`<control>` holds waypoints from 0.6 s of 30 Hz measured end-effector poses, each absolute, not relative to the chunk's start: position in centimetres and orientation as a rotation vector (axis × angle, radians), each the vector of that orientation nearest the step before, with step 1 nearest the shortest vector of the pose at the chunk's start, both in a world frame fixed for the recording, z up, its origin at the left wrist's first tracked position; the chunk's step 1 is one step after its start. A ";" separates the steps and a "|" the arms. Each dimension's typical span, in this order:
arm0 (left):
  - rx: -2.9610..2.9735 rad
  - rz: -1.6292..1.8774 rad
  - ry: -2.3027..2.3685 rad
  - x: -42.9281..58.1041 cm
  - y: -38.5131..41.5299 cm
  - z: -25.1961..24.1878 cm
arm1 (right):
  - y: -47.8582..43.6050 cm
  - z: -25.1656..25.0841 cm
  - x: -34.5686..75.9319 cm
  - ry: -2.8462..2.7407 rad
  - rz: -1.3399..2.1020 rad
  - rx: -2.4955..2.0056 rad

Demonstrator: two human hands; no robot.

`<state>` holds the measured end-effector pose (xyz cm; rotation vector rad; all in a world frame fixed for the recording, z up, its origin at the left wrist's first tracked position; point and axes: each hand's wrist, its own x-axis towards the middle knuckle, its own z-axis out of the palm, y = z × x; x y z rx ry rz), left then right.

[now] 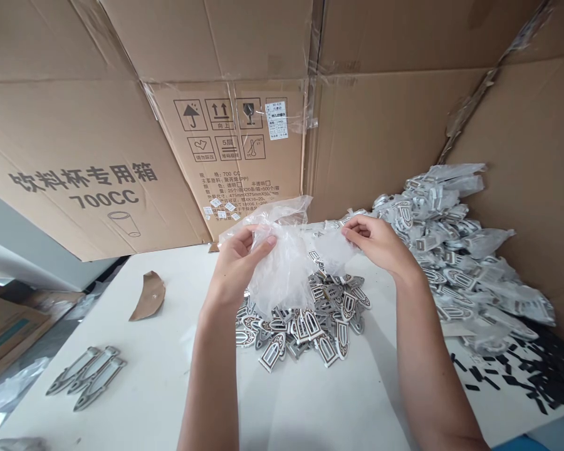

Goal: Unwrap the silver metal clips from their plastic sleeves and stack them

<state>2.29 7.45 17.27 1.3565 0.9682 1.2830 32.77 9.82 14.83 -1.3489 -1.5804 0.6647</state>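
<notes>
From afar I see the left hand point(232, 263), at eight o'clock, pinching clear plastic bags point(282, 275) near centre; the right hand point(380, 241), at three, pinches thin film point(333, 249), seemingly keeping it spread. Arched pieces point(312, 322) lie heaped at six, probably for easy reach.

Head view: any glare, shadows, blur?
Head view: pale sheen on the clear plastic; soft shadow on the white table beside the right forearm. Same view: pile of ornate pieces fairly crisp; smallest print on the carton partly illegible.
</notes>
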 end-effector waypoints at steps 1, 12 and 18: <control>1.363 1.280 0.966 2.3 7.4 17.3 | 9.7 15.0 32.7 -1.565 0.656 -1.337; 1.616 1.103 0.906 3.1 7.2 17.6 | 8.4 16.3 26.9 -1.661 0.919 -1.002; 1.938 1.121 1.040 3.0 7.4 17.2 | 7.7 16.6 24.9 -1.713 1.187 -0.813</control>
